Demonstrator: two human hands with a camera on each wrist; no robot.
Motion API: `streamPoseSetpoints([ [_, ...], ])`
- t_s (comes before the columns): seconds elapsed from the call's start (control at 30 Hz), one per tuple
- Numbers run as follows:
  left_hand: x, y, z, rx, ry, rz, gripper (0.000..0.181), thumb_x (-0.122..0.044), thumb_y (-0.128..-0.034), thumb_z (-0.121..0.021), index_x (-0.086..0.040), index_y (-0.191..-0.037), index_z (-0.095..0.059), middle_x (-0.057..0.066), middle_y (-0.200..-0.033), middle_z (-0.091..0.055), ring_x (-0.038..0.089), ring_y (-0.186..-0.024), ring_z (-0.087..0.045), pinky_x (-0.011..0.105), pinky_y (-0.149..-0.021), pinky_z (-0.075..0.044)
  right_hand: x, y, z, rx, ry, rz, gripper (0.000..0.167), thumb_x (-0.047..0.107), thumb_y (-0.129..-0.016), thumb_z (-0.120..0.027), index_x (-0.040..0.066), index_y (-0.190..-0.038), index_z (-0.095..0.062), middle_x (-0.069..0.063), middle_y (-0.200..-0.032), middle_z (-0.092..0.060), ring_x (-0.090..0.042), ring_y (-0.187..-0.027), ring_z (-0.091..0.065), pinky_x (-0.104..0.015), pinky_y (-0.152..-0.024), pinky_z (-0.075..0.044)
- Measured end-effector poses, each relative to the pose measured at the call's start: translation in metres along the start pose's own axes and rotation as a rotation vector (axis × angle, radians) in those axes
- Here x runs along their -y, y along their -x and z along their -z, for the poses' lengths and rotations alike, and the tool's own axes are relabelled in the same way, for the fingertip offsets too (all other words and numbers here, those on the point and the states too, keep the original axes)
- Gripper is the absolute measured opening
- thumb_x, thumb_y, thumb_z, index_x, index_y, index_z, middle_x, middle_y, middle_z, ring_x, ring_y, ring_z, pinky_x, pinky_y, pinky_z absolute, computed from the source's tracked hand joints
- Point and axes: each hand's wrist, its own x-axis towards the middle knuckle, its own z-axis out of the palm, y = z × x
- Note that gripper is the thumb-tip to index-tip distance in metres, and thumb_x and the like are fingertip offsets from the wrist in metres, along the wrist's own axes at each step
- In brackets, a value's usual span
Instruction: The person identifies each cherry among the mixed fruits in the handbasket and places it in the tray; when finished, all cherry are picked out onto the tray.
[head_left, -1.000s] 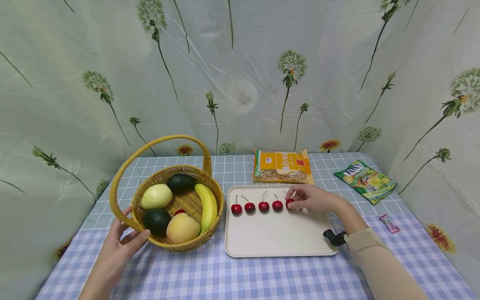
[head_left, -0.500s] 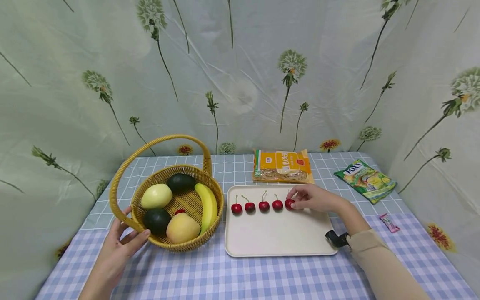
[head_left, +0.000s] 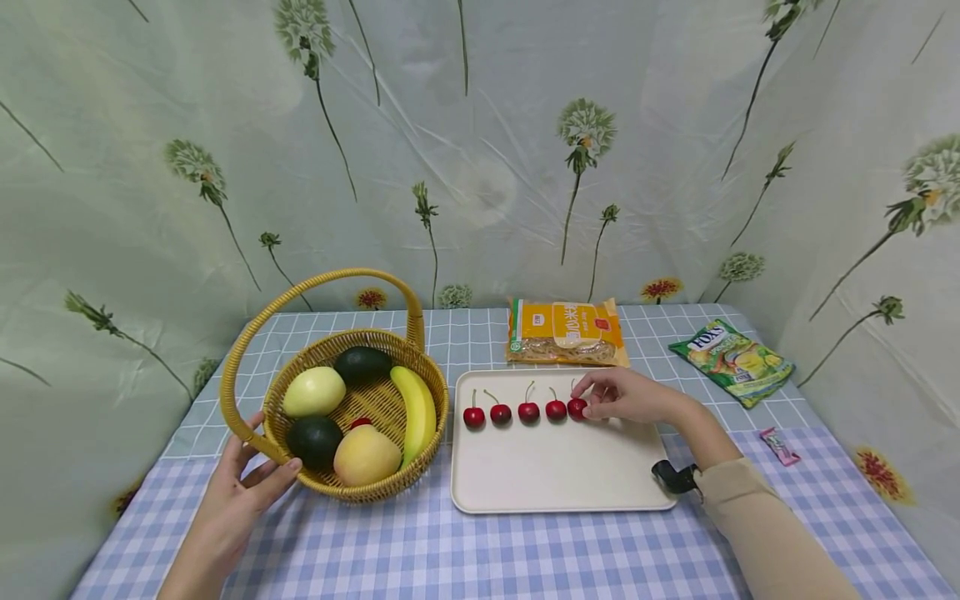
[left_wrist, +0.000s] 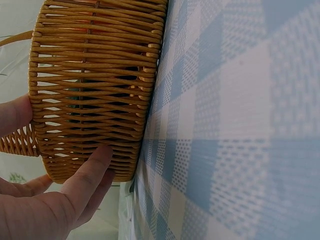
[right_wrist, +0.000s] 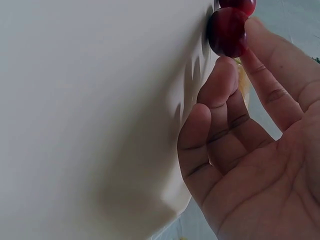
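My right hand (head_left: 621,395) pinches a red cherry (right_wrist: 228,32) between thumb and fingers at the right end of a row on the cream tray (head_left: 555,479). In the right wrist view this cherry sits against a neighbouring cherry (right_wrist: 243,5). Several stemmed cherries (head_left: 528,412) make up the rest of the row. My left hand (head_left: 238,492) rests on the near left side of a yellow wicker basket (head_left: 375,492), by the foot of its handle. In the left wrist view its thumb touches the rim while nearly straight fingers (left_wrist: 90,172) lie against the woven wall.
Inside the basket are a banana (head_left: 415,412), a peach (head_left: 367,456), a pale green fruit (head_left: 315,392), two dark green fruits (head_left: 363,365) and a small red thing. Behind the tray lies an orange noodle packet (head_left: 566,332). A green Fox's bag (head_left: 733,362) and a pink wrapper (head_left: 780,447) lie right.
The cherry in my right hand has shifted slightly left, nearer to its neighbour in the row. My left hand and the basket have stayed in place.
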Motion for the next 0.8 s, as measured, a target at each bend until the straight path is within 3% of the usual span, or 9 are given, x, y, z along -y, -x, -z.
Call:
streamPoseSetpoints([
  [0.63,0.0010,0.0005,0.0009,0.000,0.008,0.004,0.108,-0.009,-0.0982,-0.078,-0.027,-0.174,-0.004,0.022,-0.172,-0.013,-0.015,-0.102,-0.058,0.015,-0.083,-0.059,0.0019,0.0019,0.0026,-0.010,0.025,-0.010,0.024,0.017,-0.099,-0.079,0.010,-0.121,-0.073,-0.002,-0.089,-0.062,-0.020,-0.083,-0.055,-0.025,-0.071,-0.045],
  [0.8,-0.0004,0.0001,0.0001,0.007,0.010,0.004,0.109,-0.010,-0.0984,-0.078,-0.026,-0.174,-0.002,0.023,-0.174,-0.011,-0.016,-0.102,-0.058,0.014,-0.084,-0.058,0.0048,0.0025,0.0048,-0.019,0.032,0.023,0.030,0.017,-0.098,-0.080,0.008,-0.124,-0.072,-0.002,-0.087,-0.062,-0.020,-0.080,-0.055,-0.024,-0.069,-0.046],
])
